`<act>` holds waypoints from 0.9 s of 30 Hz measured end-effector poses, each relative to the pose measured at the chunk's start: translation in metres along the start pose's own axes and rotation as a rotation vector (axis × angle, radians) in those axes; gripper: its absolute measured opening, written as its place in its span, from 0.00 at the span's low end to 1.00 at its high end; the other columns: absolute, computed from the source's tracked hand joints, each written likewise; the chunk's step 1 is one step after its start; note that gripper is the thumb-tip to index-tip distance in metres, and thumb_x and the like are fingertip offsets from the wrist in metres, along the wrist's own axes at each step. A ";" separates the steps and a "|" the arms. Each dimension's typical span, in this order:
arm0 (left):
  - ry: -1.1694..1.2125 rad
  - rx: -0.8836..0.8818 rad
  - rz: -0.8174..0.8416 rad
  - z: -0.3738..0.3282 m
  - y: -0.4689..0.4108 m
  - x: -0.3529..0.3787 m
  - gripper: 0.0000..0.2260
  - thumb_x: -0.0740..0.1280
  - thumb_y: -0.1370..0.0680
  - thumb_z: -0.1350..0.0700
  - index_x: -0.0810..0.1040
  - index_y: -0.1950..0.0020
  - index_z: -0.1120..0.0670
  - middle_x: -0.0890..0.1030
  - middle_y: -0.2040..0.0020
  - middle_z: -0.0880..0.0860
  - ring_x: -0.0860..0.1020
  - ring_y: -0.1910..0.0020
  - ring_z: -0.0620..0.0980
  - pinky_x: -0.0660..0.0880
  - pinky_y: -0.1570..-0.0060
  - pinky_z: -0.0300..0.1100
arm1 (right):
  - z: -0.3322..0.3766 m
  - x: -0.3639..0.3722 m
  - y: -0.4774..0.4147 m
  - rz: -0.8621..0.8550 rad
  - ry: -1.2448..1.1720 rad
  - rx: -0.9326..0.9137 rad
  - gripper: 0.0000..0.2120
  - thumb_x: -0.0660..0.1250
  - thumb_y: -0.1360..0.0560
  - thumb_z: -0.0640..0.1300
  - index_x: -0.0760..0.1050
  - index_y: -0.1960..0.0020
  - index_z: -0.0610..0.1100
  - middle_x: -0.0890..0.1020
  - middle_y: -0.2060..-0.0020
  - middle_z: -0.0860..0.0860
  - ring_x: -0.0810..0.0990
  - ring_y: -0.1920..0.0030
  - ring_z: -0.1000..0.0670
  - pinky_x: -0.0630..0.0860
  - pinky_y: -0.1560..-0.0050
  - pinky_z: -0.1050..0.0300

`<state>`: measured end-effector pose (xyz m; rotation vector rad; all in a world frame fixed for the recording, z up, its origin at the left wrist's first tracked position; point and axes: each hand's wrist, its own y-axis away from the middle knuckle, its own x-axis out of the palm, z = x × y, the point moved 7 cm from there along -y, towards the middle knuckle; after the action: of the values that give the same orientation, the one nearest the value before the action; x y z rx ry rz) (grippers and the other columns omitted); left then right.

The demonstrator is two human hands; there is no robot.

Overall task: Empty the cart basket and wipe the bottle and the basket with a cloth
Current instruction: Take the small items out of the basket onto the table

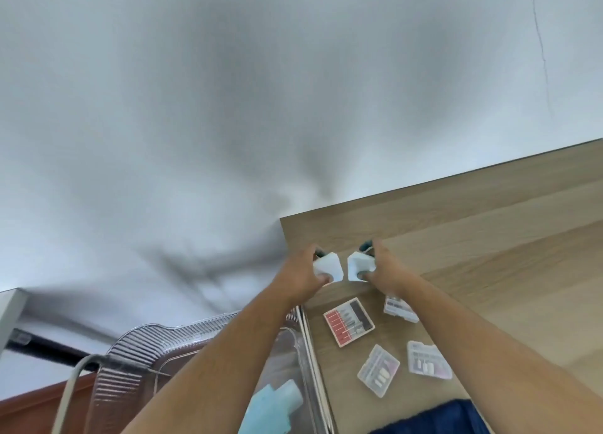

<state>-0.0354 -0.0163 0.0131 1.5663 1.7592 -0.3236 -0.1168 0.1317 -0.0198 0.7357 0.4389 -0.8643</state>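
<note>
My left hand (301,275) grips a small white box (328,267) above the near left corner of the wooden table (489,237). Beside it my right hand (385,267) grips a second small white box (357,265); the two boxes are a little apart. Below my left forearm stands the clear ribbed cart basket (146,345). A pale blue bottle (277,404) lies inside the basket, partly hidden by my arm. A dark blue cloth (440,417) lies at the table's near edge.
Several small clear plastic cases lie on the table: a red and black one (348,321), one (400,308) under my right wrist, and two more (378,370) (428,361) nearer me. A white wall fills the background. A grey cart handle (70,391) curves at the lower left.
</note>
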 end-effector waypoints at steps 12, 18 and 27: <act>0.080 -0.192 -0.261 0.123 0.132 -0.117 0.11 0.60 0.23 0.62 0.72 0.41 0.55 0.77 0.51 0.54 0.72 0.61 0.48 0.66 0.63 0.39 | 0.147 0.112 0.069 0.348 -0.162 -0.282 0.15 0.63 0.24 0.39 0.67 0.41 0.52 0.77 0.51 0.48 0.76 0.60 0.48 0.77 0.63 0.57; 0.099 -0.452 -0.180 0.231 0.177 -0.085 0.16 0.62 0.22 0.61 0.68 0.34 0.56 0.77 0.40 0.59 0.75 0.50 0.55 0.69 0.56 0.39 | 0.136 0.224 0.077 0.539 -0.052 -0.195 0.17 0.65 0.24 0.38 0.69 0.39 0.52 0.79 0.49 0.43 0.78 0.62 0.50 0.76 0.65 0.61; 0.144 -0.583 -0.239 0.301 0.163 -0.037 0.17 0.63 0.22 0.64 0.71 0.34 0.57 0.74 0.35 0.58 0.73 0.38 0.56 0.67 0.45 0.41 | 0.102 0.308 0.037 0.466 0.044 -0.215 0.18 0.66 0.25 0.36 0.71 0.38 0.51 0.78 0.43 0.47 0.76 0.52 0.49 0.72 0.58 0.61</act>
<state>0.2229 -0.1975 -0.1235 0.9855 1.9288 0.1882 0.0990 -0.0888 -0.1268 0.6236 0.3716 -0.3575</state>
